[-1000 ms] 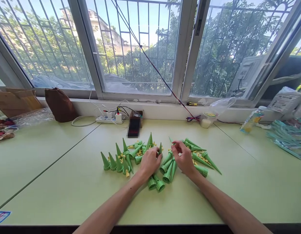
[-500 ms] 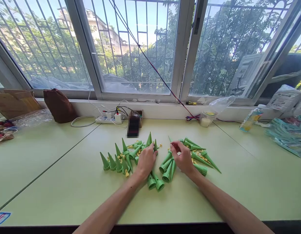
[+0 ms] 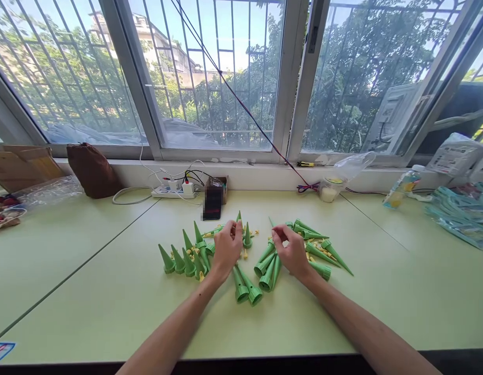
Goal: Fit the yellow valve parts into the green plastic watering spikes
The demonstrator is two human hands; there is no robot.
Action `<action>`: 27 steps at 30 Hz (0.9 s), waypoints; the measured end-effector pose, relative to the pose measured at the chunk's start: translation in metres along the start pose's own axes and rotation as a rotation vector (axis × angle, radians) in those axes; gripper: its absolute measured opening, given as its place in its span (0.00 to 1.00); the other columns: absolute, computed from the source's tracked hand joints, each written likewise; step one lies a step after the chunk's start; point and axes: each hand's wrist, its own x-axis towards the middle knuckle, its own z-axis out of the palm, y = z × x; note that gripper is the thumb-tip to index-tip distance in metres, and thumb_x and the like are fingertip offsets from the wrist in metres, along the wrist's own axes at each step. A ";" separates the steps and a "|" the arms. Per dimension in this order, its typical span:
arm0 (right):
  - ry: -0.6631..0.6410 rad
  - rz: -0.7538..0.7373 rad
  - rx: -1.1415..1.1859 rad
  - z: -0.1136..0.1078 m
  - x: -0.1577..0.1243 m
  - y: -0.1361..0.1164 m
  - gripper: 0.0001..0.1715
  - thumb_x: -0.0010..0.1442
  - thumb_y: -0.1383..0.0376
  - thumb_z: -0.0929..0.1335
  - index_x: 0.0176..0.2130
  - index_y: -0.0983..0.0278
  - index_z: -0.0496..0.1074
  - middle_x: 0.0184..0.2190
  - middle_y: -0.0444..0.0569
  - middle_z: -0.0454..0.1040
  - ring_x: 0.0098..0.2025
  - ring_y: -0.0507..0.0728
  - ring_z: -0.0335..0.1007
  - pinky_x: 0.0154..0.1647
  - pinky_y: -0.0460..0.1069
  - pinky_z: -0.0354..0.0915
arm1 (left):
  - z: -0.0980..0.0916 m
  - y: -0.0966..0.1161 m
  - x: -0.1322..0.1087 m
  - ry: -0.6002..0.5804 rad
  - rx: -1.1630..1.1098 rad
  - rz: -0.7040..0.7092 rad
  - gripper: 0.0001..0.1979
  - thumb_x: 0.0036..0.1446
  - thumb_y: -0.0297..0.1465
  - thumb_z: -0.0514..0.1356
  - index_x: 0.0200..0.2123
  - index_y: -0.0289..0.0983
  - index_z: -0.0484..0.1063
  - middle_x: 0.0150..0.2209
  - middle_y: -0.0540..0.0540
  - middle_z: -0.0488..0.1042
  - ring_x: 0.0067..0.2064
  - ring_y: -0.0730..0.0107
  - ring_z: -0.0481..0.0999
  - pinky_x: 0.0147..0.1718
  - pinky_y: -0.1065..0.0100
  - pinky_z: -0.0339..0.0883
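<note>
My left hand [image 3: 226, 249] is closed, fingertips pinched together, just in front of an upright green cone-shaped spike [image 3: 238, 214]. Whatever lies between those fingers is hidden. My right hand [image 3: 291, 252] is pinched shut too; what it holds, if anything, I cannot make out. A thin green tip [image 3: 270, 222] shows just beyond its fingers. Between the hands stands another green spike [image 3: 247, 237], and a small yellow plug [image 3: 245, 254] is in front of it. Hollow green spikes [image 3: 254, 296] lie nearer me, below the hands.
Upright green spikes [image 3: 178, 262] form a group at left. More spikes [image 3: 335, 256] lie among yellow plugs at right. Farther back are a phone [image 3: 212, 203], a power strip [image 3: 157, 192], a brown bag [image 3: 93, 172], a plastic cup [image 3: 329, 194] and a bottle [image 3: 403, 188].
My left hand has lifted back and slightly left, uncovering the spike between the hands and a yellow plug. My right hand has stayed nearly still. The view has shifted slightly.
</note>
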 end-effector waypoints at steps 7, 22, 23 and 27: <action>0.062 -0.051 -0.126 -0.002 0.005 0.009 0.07 0.64 0.64 0.63 0.40 0.64 0.69 0.30 0.47 0.72 0.32 0.56 0.68 0.37 0.50 0.65 | -0.004 -0.002 0.001 -0.011 0.115 0.061 0.18 0.65 0.37 0.50 0.23 0.38 0.63 0.18 0.53 0.64 0.21 0.72 0.62 0.26 0.70 0.53; -0.308 -0.185 -0.324 0.006 0.004 0.008 0.17 0.72 0.63 0.57 0.47 0.62 0.71 0.49 0.52 0.74 0.52 0.60 0.66 0.56 0.56 0.57 | 0.010 0.003 -0.014 -0.143 0.253 -0.004 0.20 0.68 0.33 0.46 0.28 0.37 0.72 0.24 0.46 0.75 0.26 0.68 0.71 0.29 0.67 0.52; -0.340 -0.206 -0.351 0.007 0.004 0.007 0.18 0.72 0.63 0.56 0.48 0.61 0.71 0.50 0.51 0.74 0.53 0.59 0.66 0.56 0.57 0.55 | 0.010 0.004 -0.015 -0.136 0.249 0.000 0.21 0.68 0.34 0.46 0.27 0.37 0.72 0.24 0.46 0.75 0.26 0.68 0.71 0.28 0.67 0.52; -0.453 -0.273 -0.448 0.009 0.009 0.006 0.20 0.73 0.61 0.55 0.53 0.60 0.71 0.57 0.52 0.70 0.58 0.60 0.62 0.58 0.58 0.53 | 0.012 0.005 -0.022 -0.152 0.230 0.092 0.23 0.69 0.35 0.43 0.27 0.37 0.72 0.24 0.45 0.76 0.27 0.68 0.73 0.29 0.68 0.54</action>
